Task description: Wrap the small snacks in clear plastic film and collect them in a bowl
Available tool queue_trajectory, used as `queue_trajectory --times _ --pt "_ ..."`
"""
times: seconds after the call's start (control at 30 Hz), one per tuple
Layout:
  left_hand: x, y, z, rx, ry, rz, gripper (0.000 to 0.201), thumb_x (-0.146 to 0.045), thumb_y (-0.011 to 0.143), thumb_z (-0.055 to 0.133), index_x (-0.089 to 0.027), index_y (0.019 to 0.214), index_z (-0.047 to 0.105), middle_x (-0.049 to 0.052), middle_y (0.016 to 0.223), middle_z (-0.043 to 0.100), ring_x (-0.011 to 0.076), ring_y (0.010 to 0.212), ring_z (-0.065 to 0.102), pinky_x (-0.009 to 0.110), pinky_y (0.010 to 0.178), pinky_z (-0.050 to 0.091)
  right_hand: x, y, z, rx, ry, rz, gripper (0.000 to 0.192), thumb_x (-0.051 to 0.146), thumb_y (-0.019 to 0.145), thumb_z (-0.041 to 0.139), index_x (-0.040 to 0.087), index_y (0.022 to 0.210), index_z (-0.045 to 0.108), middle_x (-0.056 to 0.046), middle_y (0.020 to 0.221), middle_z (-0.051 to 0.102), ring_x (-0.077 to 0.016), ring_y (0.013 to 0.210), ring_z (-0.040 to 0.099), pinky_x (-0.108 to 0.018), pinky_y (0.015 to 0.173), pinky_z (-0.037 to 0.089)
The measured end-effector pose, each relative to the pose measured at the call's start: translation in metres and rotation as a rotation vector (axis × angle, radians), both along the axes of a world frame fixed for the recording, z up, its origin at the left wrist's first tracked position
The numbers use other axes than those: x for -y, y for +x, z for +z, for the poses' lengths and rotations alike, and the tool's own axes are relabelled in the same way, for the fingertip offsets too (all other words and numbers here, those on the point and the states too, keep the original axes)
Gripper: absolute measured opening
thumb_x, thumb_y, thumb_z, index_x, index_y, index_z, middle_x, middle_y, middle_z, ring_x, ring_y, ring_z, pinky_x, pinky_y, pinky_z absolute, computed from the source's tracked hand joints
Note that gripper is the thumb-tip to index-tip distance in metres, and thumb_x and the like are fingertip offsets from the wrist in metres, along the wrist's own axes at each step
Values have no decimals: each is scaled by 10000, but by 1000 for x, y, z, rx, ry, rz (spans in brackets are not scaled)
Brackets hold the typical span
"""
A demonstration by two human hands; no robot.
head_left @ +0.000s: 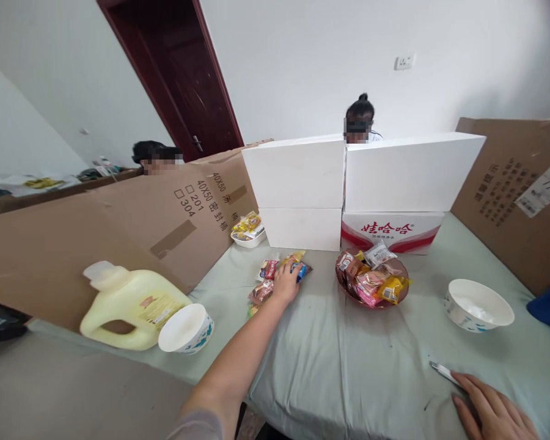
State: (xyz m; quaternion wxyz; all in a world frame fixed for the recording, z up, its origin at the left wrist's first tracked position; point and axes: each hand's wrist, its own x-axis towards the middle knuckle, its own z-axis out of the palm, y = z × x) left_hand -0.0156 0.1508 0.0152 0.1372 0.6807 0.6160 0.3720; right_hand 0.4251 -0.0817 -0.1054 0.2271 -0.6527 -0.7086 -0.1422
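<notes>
Ahead and slightly left: left hand [286, 282] stretched far out, fingers curled onto snack packets [279, 275] strewn on cloth [348, 366], just left of bowl [371, 282]. Right hand [495, 412] flat, open, near edge, well apart, beside pen [444, 371].

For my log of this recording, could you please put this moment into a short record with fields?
left hand: left hand reaches forward, resting on loose snack packets; whether its grip has closed on one cannot be told
right hand: right hand lies flat on the table cloth, fingers open, beside a thin silver object
snack dish: reddish dish heaped with wrapped snacks
bowls: white bowl at right; tipped bowl at left
jug: yellow jug on its side
surround: cardboard walls, white boxes
</notes>
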Motion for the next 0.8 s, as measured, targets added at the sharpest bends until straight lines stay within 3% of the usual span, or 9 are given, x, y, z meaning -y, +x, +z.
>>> queue_trajectory --times 0.1,0.17,0.3,0.33,0.4,0.47,0.57,0.67,0.8 --pt "12 8 2 128 47 31 383 -234 781 660 -209 1159 610 108 1231 613 300 1215 511 497 1072 342 0 -5 11 -29 31 7 408 500 885 421 274 1171 602 -48 1067 684 -263 934 629 -417 781 468" --pt "34 24 -5 238 55 55 365 -332 868 567 -188 1204 558 107 1145 640 268 1086 597 457 971 450 0 -9 17 -37 37 -1 392 483 893 423 267 1167 602 -50 1067 681 -263 945 623 -418 791 461" --pt "104 71 -37 441 -68 -9 397 -460 933 450 -143 1159 530 63 873 677 184 710 663 325 661 549 1 -13 22 -43 12 -1 366 436 915 425 247 1175 602 -57 1081 675 -257 969 611 -416 826 446" --pt "122 82 -45 581 -157 -56 419 -471 914 496 -152 1185 513 65 892 677 181 706 661 309 639 544 1 -13 23 -47 11 2 358 422 923 421 243 1173 604 -58 1078 675 -254 964 611 -412 827 445" --pt "152 99 -58 663 -243 -129 456 -455 901 538 -188 1264 472 76 991 672 188 788 667 323 701 548 1 -13 25 -57 22 9 323 384 940 411 236 1132 624 -61 1044 682 -247 936 614 -404 815 444" --pt "170 105 -64 551 -210 -203 429 -402 895 566 -213 1272 489 92 1101 647 214 947 647 374 845 523 0 -16 30 -72 40 7 283 348 949 415 232 1062 647 -61 980 692 -242 886 620 -401 792 445" --pt "176 100 -67 248 -47 -236 365 -360 861 610 -195 1183 559 115 1134 615 265 1077 581 459 963 457 -3 -38 44 -139 29 66 242 314 952 441 224 1049 643 -63 950 690 -229 863 629 -389 784 470" --pt "172 88 -69 128 21 -253 401 -402 863 609 -172 1185 541 138 1149 579 282 1103 555 482 965 457 -11 -85 66 -257 -42 226 251 251 959 430 223 1145 596 -74 1039 665 -203 939 628 -341 812 513" --pt "170 78 -70 115 59 -404 581 -498 913 519 -180 1381 386 174 1350 461 305 1270 444 517 1046 389 -23 -146 89 -235 -134 446 311 132 925 433 229 1182 579 -74 1045 659 -201 937 625 -336 799 536"
